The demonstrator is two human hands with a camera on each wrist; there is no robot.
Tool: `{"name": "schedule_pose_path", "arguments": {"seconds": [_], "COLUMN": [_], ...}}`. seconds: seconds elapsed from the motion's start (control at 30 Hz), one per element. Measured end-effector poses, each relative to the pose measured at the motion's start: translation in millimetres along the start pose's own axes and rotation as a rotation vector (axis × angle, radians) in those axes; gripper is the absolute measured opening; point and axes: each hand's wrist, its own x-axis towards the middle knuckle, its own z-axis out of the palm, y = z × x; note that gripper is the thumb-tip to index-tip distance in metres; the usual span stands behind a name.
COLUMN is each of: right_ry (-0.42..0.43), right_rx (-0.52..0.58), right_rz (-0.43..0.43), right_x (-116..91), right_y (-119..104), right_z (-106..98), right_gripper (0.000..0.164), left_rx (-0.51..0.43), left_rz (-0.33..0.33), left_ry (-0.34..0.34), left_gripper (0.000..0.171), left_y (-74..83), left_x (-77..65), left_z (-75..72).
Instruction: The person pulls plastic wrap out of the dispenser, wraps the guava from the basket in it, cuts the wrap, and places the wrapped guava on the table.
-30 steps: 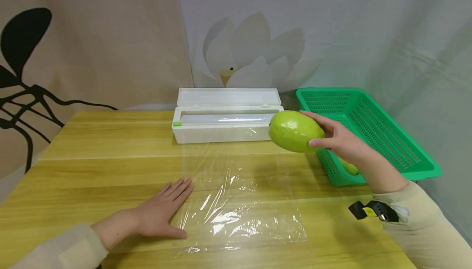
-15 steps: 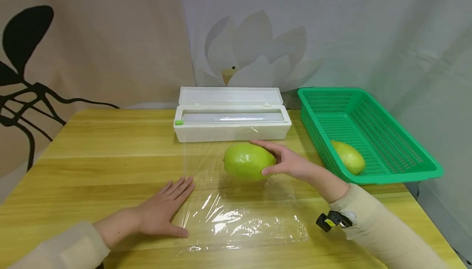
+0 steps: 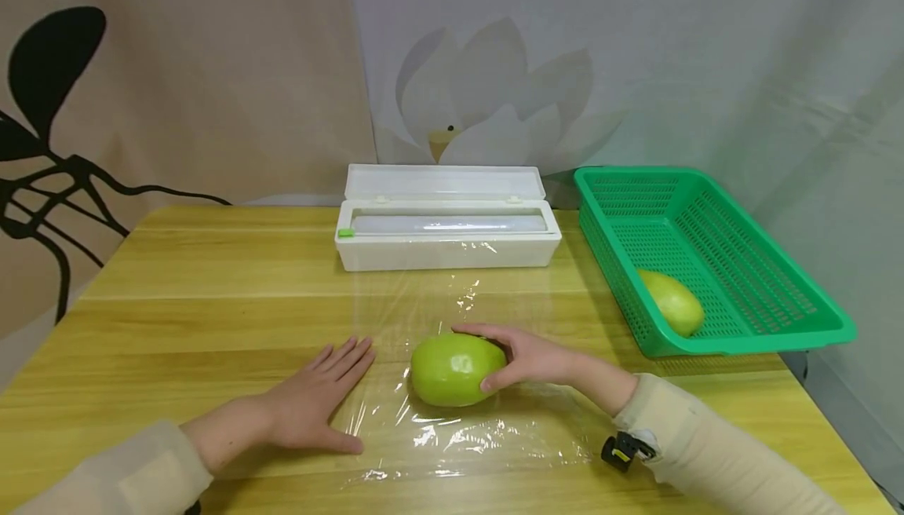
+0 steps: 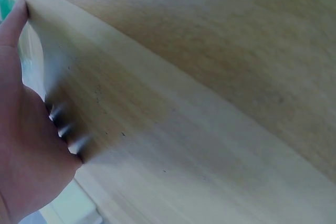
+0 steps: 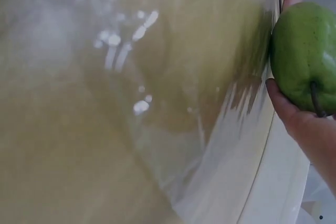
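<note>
My right hand [image 3: 526, 356] grips a green fruit [image 3: 452, 371] on or just over the film [image 3: 487, 440]; my left hand [image 3: 305, 411] lies flat, fingers straight, beside the film's edge.

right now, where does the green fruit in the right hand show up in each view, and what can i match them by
Head: the green fruit is at lower middle, gripped by the right hand.
Left wrist: it can't be made out.
Right wrist: right edge, mostly upper half, cut off by the frame.
Shared landmark: the wooden table, visible in all three.
</note>
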Motion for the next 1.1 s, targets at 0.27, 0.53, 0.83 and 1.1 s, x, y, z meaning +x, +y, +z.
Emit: {"name": "schedule_pose_path", "arguments": {"seconds": [0.27, 0.53, 0.83, 1.1], "right_ry": [-0.045, -0.086, -0.119, -0.115], "right_rx": [-0.061, -0.056, -0.090, -0.086], "right_rz": [-0.021, -0.011, -0.050, -0.025], "right_x": [-0.3, -3.2, -5.4, -10.8], "right_y": [-2.6, -2.6, -1.3, -2.9], "right_z": [-1.5, -1.8, -1.6, -2.3], "right_gripper": [0.086, 0.090, 0.093, 0.096], "left_rx": [0.010, 0.017, 0.025, -0.008], "left_rz": [-0.005, -0.007, 0.016, 0.001], "left_ry": [0.002, 0.007, 0.017, 0.016], "left_gripper": [0.114, 0.115, 0.114, 0.114], "left_y": [0.2, 1.6, 0.7, 0.0], "left_x": [0.6, -0.4, -0.4, 0.0], "left_z": [-1.8, -2.0, -2.4, -1.1]}}
